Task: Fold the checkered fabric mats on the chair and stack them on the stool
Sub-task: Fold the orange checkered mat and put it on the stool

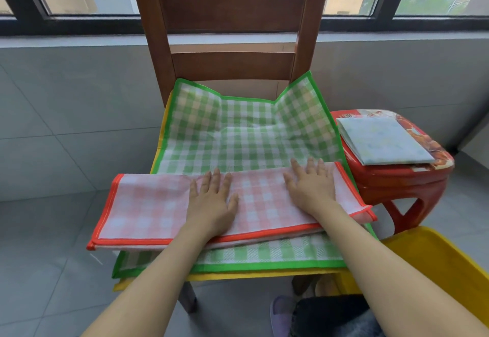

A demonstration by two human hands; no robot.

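Observation:
A red-edged pink checkered mat (148, 209), folded into a long strip, lies across the front of the wooden chair (232, 16). My left hand (211, 201) and my right hand (312, 185) press flat on it, fingers spread, holding nothing. Under it a green-edged checkered mat (238, 135) lies unfolded over the seat, its back corners turned up against the chair back. A yellow-edged mat (161, 135) shows beneath that at the left and front edges. On the red plastic stool (404, 180) to the right rests one folded pale blue mat (383, 140).
A yellow plastic piece (434, 265) sits at the lower right, close to the stool. A grey tiled wall and a window sill stand behind the chair. Grey floor tiles lie to the left. My dark trouser leg and a purple slipper (280, 313) show at the bottom.

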